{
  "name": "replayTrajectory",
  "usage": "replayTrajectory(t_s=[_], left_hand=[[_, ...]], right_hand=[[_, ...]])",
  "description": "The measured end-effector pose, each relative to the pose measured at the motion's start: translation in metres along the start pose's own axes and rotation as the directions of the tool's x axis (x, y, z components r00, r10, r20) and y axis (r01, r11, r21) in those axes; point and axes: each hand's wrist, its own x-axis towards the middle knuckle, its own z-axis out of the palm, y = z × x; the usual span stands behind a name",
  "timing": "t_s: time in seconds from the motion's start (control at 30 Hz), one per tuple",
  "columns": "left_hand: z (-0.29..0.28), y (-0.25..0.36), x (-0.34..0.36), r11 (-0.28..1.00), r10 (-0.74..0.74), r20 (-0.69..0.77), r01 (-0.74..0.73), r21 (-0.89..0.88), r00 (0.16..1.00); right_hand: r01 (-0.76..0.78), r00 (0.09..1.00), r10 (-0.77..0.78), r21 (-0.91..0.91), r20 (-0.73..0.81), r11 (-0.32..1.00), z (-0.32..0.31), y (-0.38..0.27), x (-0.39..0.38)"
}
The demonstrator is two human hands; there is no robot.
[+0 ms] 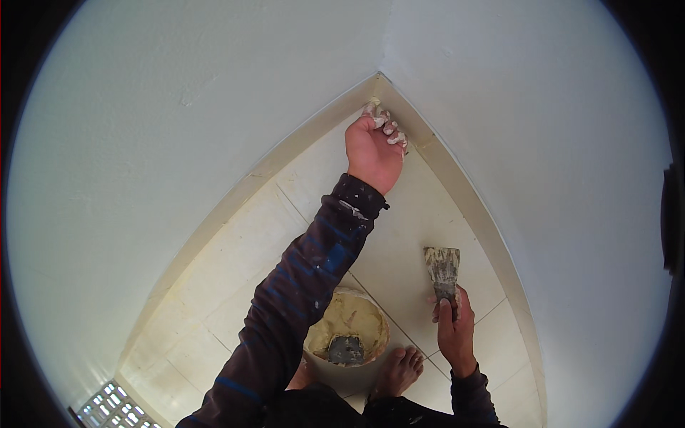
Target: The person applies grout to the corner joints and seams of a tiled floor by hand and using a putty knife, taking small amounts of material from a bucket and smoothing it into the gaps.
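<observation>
At corner, left hand (373, 148) fingers (389, 130) curled against skirting (428, 139).

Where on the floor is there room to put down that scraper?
Bare tiles lie between the right hand with the scraper and the right-hand baseboard, and left of the dark sleeve. It is crowded around the putty bowl and bare foot.

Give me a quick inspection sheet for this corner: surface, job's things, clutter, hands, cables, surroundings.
Surface: cream tiled floor, beige skirting along both walls.
Job's things: putty knife, blade smeared; bowl of yellowish filler with a second scraper in it.
Clutter: nothing seen.
Hands: left hand at the corner skirting, fingers coated in filler; right hand grips the putty knife.
Cables: nothing seen.
Surroundings: white walls, vent grille lower left, bare foot beside bowl.
</observation>
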Motion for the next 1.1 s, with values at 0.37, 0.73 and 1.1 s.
replayTrajectory(t_s=[0.37,0.73,1.1], left_hand=[[0.025,0.02,-0.026,0.997,-0.023,0.175,0.035,-0.066,0.984],[0.045,0.015,-0.05,0.955,0.077,0.121,-0.108,0.275,0.99],[0.012,0.007,-0.056,0.741,0.296,0.098,-0.293,0.604,0.95]], right_hand=[[0.008,1.0,-0.008,-0.023,-0.002,1.0,0.007,-0.004,-0.005],[-0.006,1.0,0.006,-0.014,0.0,1.0,0.002,-0.004,-0.011],[-0.02,1.0,0.019,-0.012,-0.022,1.0,0.003,-0.005,-0.004]])
